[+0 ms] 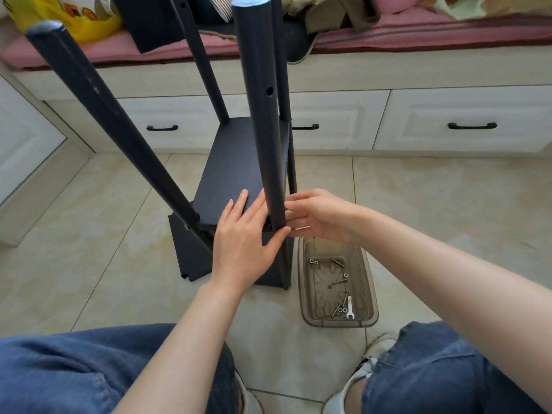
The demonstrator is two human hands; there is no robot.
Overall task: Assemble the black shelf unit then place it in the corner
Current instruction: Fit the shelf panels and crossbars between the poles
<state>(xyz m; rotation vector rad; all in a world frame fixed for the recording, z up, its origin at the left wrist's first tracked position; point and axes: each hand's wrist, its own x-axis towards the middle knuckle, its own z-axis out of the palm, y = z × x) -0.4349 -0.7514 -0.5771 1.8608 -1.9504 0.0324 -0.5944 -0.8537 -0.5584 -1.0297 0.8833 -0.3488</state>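
Note:
The black shelf unit stands on the tiled floor with its round black posts rising toward me. A black shelf board [239, 165] sits between the posts, and a lower board [191, 252] shows beneath it. My left hand [243, 243] lies with straight fingers on the board's near edge, its thumb against the near right post [263, 121]. My right hand [316, 213] is on the right side of that post at the board's corner, fingers curled around something small that I cannot make out.
A clear grey plastic tub [370, 282] stands on the floor just right of the unit, holding several bolts and a small white wrench [350, 307]. White drawers [466, 121] and a pink-cushioned bench [418, 31] with bags run along the back. My knees are at the bottom.

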